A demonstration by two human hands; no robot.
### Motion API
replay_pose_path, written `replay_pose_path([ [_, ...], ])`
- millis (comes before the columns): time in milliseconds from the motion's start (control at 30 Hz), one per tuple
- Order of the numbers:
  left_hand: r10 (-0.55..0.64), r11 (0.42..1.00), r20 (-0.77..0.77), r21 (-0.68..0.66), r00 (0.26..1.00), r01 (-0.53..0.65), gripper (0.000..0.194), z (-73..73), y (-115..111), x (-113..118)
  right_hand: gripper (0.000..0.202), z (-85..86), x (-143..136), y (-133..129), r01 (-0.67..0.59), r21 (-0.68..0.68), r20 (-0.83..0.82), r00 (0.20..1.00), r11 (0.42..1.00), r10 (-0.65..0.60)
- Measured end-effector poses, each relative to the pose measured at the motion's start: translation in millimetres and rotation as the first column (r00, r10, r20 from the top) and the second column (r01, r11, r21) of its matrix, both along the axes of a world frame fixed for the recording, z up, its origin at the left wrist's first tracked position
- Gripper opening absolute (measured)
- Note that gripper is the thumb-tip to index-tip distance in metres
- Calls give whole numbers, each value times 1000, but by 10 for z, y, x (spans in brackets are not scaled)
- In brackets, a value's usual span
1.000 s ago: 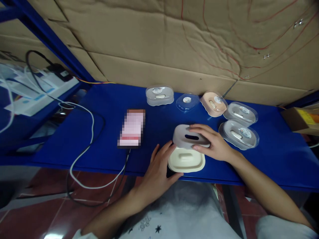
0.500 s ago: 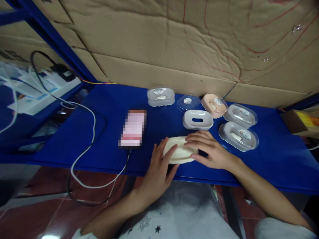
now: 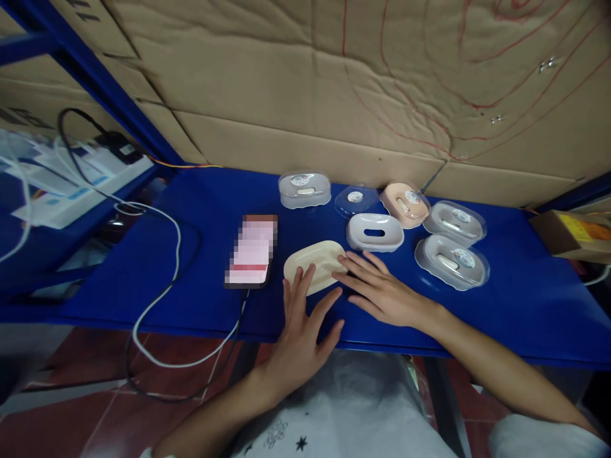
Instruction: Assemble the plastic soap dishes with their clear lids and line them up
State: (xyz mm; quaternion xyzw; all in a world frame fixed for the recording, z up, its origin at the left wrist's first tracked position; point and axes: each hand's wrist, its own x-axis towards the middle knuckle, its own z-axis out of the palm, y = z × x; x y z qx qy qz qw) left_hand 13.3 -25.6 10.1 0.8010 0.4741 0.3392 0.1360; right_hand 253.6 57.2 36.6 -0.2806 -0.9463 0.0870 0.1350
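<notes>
A cream oval dish (image 3: 317, 259) lies flat on the blue tabletop in front of me. My left hand (image 3: 305, 327) is at its near edge, fingers spread, fingertips on or just over the rim. My right hand (image 3: 386, 296) reaches in from the right with its fingers stretched out, their tips at the dish's right end. Neither hand is wrapped round it. Just beyond my right hand sits a pale grey oval soap dish (image 3: 389, 238) with a slot in its middle. Behind that is a clear plastic lid (image 3: 357, 201) with a round label.
A lidded peach soap dish (image 3: 405, 205) and several lidded grey ones, such as this grey soap dish (image 3: 451, 262), stand at the back and right. A phone (image 3: 251, 251) with a cable (image 3: 179, 242) lies left. Power strips (image 3: 90, 191) and a cardboard box (image 3: 573, 235) flank the table.
The cream dish has moved left and slightly away from me, now tilted round on the table. My right hand has shifted left with it; my left hand's fingers now sit lower on its near edge.
</notes>
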Motion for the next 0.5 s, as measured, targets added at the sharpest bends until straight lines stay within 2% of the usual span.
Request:
replay_pose_path([
  [100,46,998,-57,39,997,-44,49,35,5,-6,40,49,61,41,168,117,-66,985,979,-161],
  [200,145,987,-186,90,972,-130,42,76,24,-29,36,87,147,110,381,184,-132,923,906,-361],
  [267,172,984,-248,97,953,-153,40,94,53,-52,35,80,191,152,459,196,-124,888,867,-442],
  [367,144,989,-270,64,952,-132,40,95,101,-80,36,33,217,192,457,166,-72,889,874,-452],
  [500,108,994,-223,39,969,-102,38,71,129,-99,40,-19,206,207,419,106,-57,908,902,-415],
])
